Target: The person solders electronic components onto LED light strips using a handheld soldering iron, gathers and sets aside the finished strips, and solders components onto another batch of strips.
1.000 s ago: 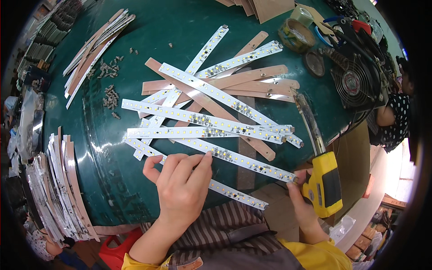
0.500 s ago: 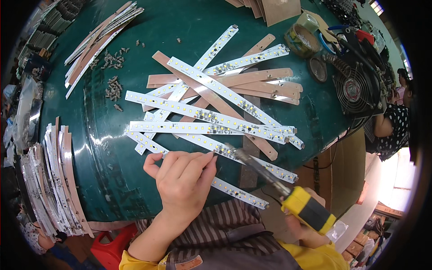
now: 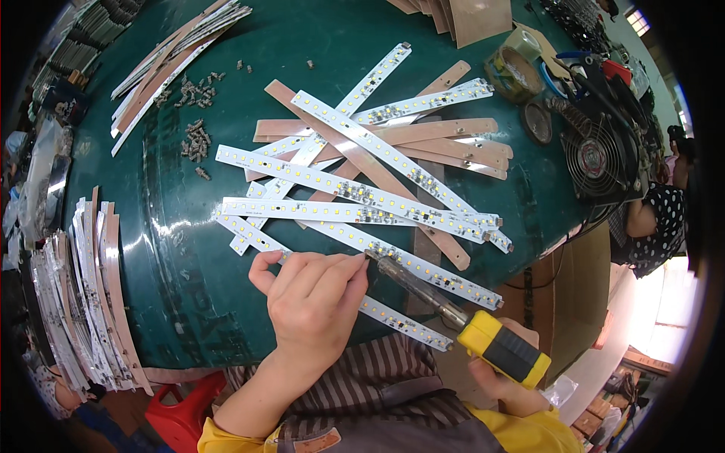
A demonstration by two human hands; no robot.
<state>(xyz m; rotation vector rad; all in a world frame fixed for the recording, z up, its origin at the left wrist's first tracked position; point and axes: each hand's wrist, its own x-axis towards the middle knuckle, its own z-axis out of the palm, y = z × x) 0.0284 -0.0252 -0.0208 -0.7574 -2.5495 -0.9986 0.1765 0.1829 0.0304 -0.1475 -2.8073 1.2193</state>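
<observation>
My right hand (image 3: 506,362) grips the yellow and black handle of a soldering iron (image 3: 513,351), the metal barrel slanting up and left. Its tip meets the fingertips of my left hand (image 3: 313,294), over the edge of a white LED strip board (image 3: 408,264). Thumb and fingertips of my left hand are pinched; whatever lies between them is too small or hidden to name. Beneath that hand runs another LED strip board (image 3: 408,326), its middle covered. More white LED boards (image 3: 302,175) and copper-coloured bare strips (image 3: 445,132) lie crisscrossed just beyond.
Small metal parts (image 3: 198,142) lie in clusters at the left of the green table (image 3: 189,302). Stacked strips (image 3: 91,294) line the left edge. At the right are a fan (image 3: 593,155), a tape roll (image 3: 513,72) and cables. Another person (image 3: 657,219) is at far right.
The soldering iron has moved left, bringing its tip up to my left fingertips. My left hand shifted slightly right; the view also moved a little.
</observation>
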